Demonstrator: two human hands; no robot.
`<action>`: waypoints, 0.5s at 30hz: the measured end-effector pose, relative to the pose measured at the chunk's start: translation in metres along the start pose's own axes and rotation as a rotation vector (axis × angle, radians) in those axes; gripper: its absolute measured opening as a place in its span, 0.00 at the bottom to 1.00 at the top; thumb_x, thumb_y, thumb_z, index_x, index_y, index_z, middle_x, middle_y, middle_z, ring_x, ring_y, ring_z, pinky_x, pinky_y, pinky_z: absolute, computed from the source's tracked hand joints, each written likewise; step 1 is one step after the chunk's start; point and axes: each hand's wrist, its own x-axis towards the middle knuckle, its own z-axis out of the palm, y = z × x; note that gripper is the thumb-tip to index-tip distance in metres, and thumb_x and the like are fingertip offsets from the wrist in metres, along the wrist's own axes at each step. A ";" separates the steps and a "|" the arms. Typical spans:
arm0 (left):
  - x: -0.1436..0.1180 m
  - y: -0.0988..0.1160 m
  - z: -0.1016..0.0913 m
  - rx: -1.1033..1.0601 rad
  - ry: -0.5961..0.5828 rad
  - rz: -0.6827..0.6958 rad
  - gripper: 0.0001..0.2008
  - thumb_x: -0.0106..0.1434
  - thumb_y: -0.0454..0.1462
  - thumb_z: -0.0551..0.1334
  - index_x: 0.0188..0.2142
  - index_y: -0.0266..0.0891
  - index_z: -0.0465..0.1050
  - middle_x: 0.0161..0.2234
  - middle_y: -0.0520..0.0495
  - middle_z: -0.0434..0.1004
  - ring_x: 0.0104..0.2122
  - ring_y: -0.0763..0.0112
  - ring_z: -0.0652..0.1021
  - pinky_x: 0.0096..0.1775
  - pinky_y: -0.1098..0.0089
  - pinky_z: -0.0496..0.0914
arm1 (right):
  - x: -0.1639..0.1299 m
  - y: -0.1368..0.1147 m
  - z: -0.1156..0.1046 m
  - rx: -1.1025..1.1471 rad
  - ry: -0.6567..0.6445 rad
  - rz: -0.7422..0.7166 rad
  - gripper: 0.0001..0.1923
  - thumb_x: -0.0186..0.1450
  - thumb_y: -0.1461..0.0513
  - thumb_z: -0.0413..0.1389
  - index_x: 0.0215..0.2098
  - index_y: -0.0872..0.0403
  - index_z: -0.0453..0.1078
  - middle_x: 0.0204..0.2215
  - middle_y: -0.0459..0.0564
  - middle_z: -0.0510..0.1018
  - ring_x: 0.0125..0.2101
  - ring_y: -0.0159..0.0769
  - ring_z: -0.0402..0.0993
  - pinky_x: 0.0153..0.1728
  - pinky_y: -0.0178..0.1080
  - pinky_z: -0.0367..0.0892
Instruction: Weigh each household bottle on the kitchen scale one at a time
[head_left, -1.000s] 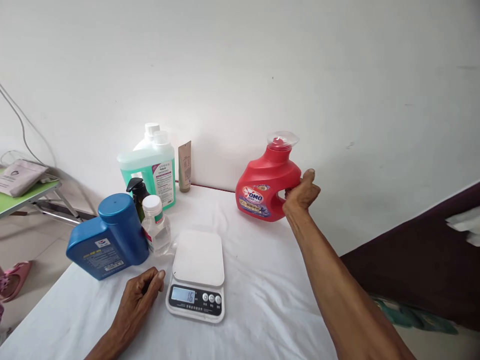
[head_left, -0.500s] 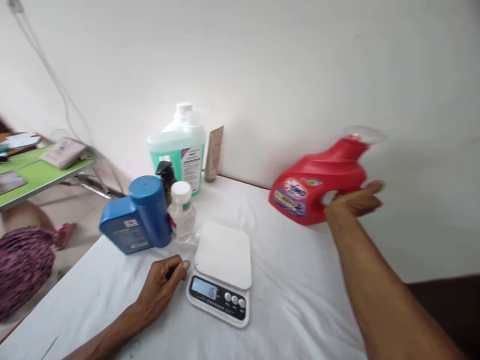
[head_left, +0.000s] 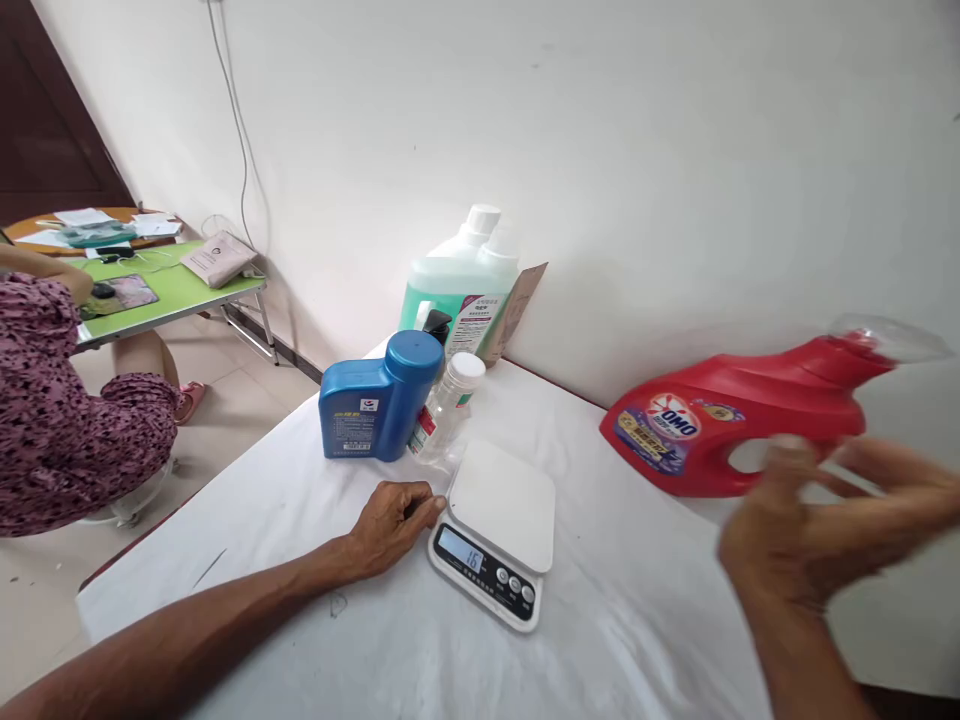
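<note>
Right hand (head_left: 817,520), lower right, now off the red detergent bottle (head_left: 742,415), fingers spread, holding nothing. Bottle stands at right against the wall, handle free. Left hand (head_left: 394,515) loosely curled, empty, touching the scale (head_left: 499,500) at centre, which reads 16, unchanged.

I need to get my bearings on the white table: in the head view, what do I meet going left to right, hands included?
blue bottle → left hand → kitchen scale → red detergent jug → right hand, open in front of the jug's handle.
</note>
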 end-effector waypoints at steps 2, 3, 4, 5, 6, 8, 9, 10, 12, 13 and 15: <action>0.000 -0.001 0.000 0.000 0.006 0.028 0.25 0.74 0.51 0.54 0.23 0.40 0.59 0.22 0.55 0.57 0.25 0.74 0.59 0.29 0.69 0.54 | -0.040 -0.029 -0.008 0.060 -0.250 -0.181 0.29 0.60 0.36 0.63 0.47 0.45 0.67 0.55 0.65 0.75 0.54 0.60 0.74 0.55 0.67 0.68; 0.001 -0.002 -0.001 0.000 0.009 0.036 0.25 0.73 0.51 0.54 0.23 0.40 0.60 0.22 0.55 0.57 0.25 0.74 0.59 0.29 0.69 0.55 | -0.060 -0.044 -0.007 0.086 -0.418 -0.184 0.30 0.61 0.36 0.64 0.49 0.46 0.68 0.55 0.61 0.76 0.54 0.58 0.74 0.57 0.66 0.67; 0.001 -0.003 -0.001 -0.001 0.013 0.041 0.25 0.73 0.51 0.54 0.23 0.40 0.61 0.21 0.55 0.58 0.25 0.74 0.60 0.29 0.69 0.55 | -0.080 -0.059 -0.004 0.109 -0.599 -0.183 0.32 0.61 0.36 0.65 0.51 0.47 0.69 0.54 0.58 0.76 0.54 0.56 0.74 0.57 0.65 0.68; 0.001 -0.003 -0.001 -0.003 0.017 0.043 0.25 0.73 0.51 0.54 0.23 0.40 0.62 0.21 0.55 0.60 0.25 0.74 0.61 0.29 0.69 0.56 | -0.098 -0.073 0.002 0.144 -0.770 -0.170 0.35 0.59 0.36 0.66 0.54 0.47 0.68 0.55 0.57 0.77 0.55 0.56 0.75 0.58 0.64 0.69; 0.001 -0.004 -0.001 -0.003 0.022 0.044 0.24 0.73 0.51 0.55 0.23 0.40 0.63 0.21 0.54 0.62 0.25 0.74 0.62 0.29 0.69 0.57 | -0.114 -0.087 0.008 0.169 -0.906 -0.164 0.39 0.57 0.37 0.69 0.57 0.47 0.67 0.58 0.58 0.76 0.57 0.56 0.74 0.59 0.63 0.68; 0.002 -0.005 -0.002 0.002 0.026 0.045 0.23 0.72 0.50 0.55 0.24 0.40 0.63 0.22 0.53 0.67 0.25 0.73 0.65 0.30 0.68 0.58 | -0.140 -0.108 0.024 0.188 -1.051 -0.165 0.45 0.55 0.39 0.72 0.63 0.47 0.64 0.62 0.60 0.74 0.63 0.56 0.70 0.63 0.61 0.66; 0.002 -0.006 -0.002 0.006 0.026 0.043 0.23 0.72 0.50 0.55 0.24 0.40 0.63 0.23 0.52 0.68 0.25 0.72 0.66 0.31 0.68 0.59 | -0.148 -0.115 0.032 0.193 -1.085 -0.168 0.48 0.54 0.40 0.73 0.64 0.48 0.62 0.64 0.61 0.73 0.64 0.56 0.69 0.64 0.61 0.65; 0.002 -0.007 -0.002 0.008 0.024 0.041 0.22 0.71 0.50 0.54 0.24 0.40 0.63 0.23 0.51 0.69 0.25 0.72 0.67 0.32 0.68 0.60 | -0.155 -0.121 0.038 0.196 -1.108 -0.165 0.48 0.54 0.41 0.73 0.65 0.48 0.62 0.64 0.61 0.73 0.65 0.56 0.69 0.64 0.61 0.65; 0.003 -0.009 -0.003 0.015 0.019 0.036 0.22 0.71 0.50 0.54 0.24 0.40 0.63 0.24 0.51 0.70 0.25 0.72 0.67 0.32 0.67 0.60 | -0.163 -0.127 0.050 0.198 -1.151 -0.137 0.45 0.55 0.42 0.73 0.62 0.49 0.62 0.61 0.61 0.76 0.61 0.57 0.73 0.61 0.59 0.68; 0.004 -0.011 -0.003 0.020 0.013 0.035 0.22 0.71 0.50 0.53 0.25 0.41 0.62 0.24 0.51 0.69 0.26 0.72 0.67 0.33 0.67 0.60 | -0.166 -0.128 0.054 0.193 -1.166 -0.111 0.42 0.55 0.43 0.72 0.59 0.49 0.63 0.58 0.60 0.78 0.58 0.56 0.76 0.58 0.58 0.71; 0.005 -0.012 -0.003 0.030 -0.001 0.039 0.22 0.71 0.50 0.53 0.25 0.41 0.61 0.23 0.51 0.67 0.26 0.72 0.66 0.33 0.67 0.59 | -0.169 -0.127 0.060 0.172 -1.177 -0.056 0.36 0.56 0.43 0.71 0.53 0.49 0.65 0.52 0.58 0.82 0.50 0.54 0.80 0.51 0.55 0.74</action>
